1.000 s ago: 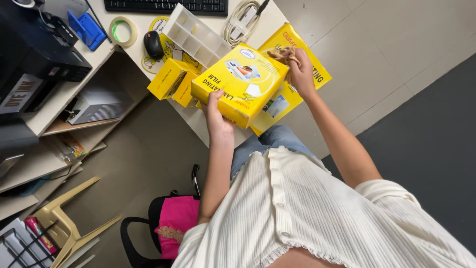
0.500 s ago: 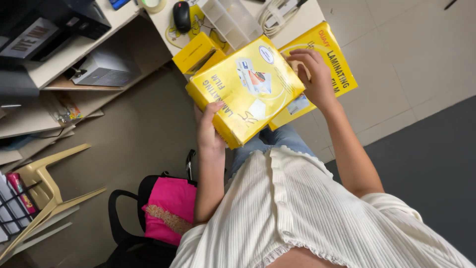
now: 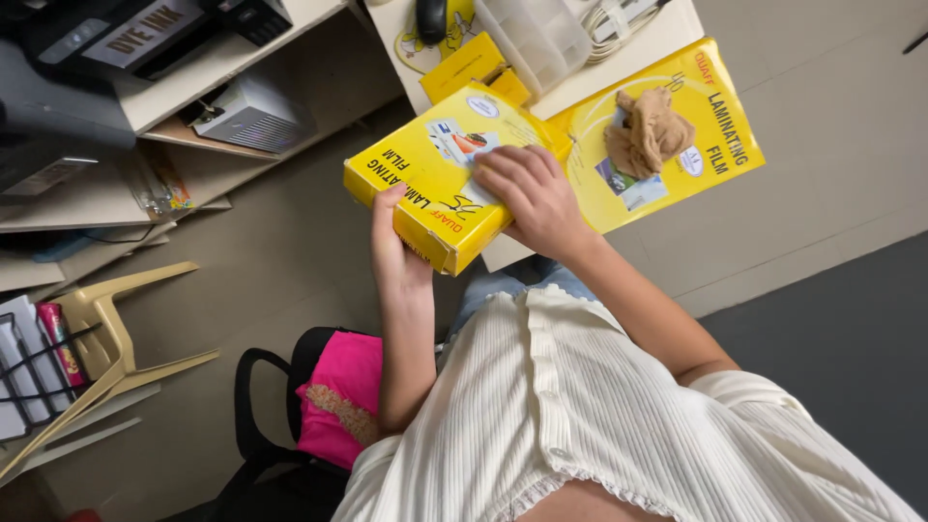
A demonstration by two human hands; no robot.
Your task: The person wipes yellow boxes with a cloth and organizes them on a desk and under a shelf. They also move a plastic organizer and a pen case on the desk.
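Fingers [image 3: 503, 166] of your right hand [image 3: 530, 193] lie spread and flat on the top face of the yellow box [image 3: 440, 174], pressing down on it rather than curling round it. Your left hand [image 3: 391, 242] grasps the same box from below: the thumb runs up its near side face, and the other fingers are hidden under it, so you cannot see how far they wrap. Between the two hands the box is held tilted, out past the near edge of the tabletop [image 3: 590, 72] and above your lap.

Just beyond the box, touching its far corner, a flat yellow packet [image 3: 677, 184] lies half on the tabletop with its near part hanging over the edge. A crumpled tan cloth [image 3: 648, 130] sits on top of that packet, well apart from your hands. Behind the box on the tabletop stand a smaller yellow carton [image 3: 464, 72], a clear plastic tray [image 3: 536, 39] and a dark computer mouse [image 3: 431, 17].

Left of the box, lower down, a shelf unit [image 3: 193, 72] holds a grey device [image 3: 246, 114]. Below the box, by your left forearm, a pink bag [image 3: 338, 396] rests on a black chair [image 3: 256, 425], and a pale wooden frame [image 3: 106, 333] leans farther left on the floor.
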